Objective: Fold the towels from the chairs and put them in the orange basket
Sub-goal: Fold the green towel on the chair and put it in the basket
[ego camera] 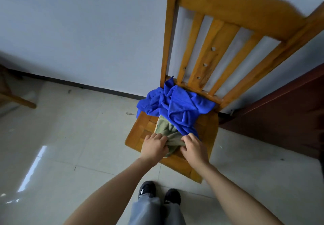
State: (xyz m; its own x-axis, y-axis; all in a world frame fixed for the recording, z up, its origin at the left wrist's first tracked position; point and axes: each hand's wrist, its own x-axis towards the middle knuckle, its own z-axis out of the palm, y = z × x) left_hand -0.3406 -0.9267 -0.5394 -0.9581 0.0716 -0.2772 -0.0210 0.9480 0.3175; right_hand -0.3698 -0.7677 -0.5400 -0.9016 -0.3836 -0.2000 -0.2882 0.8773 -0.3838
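Note:
A wooden chair (pixel 140 128) stands in front of me against a pale wall. A crumpled blue towel (pixel 177 107) lies heaped on the back of its seat. Partly under it lies an olive-green towel (pixel 165 128), bunched toward the seat's front edge. My left hand (pixel 154 146) grips the green towel's near left side with curled fingers. My right hand (pixel 193 147) grips its near right side, beside the blue towel's lower tip. The orange basket is not in view.
The chair's slatted back (pixel 210 58) rises toward the upper right. A dark red-brown door or cabinet (pixel 280 119) stands to the right. Part of another wooden piece of furniture (pixel 15 98) shows at the far left. Pale glossy floor tiles spread around; my shoes (pixel 157 193) stand below the seat.

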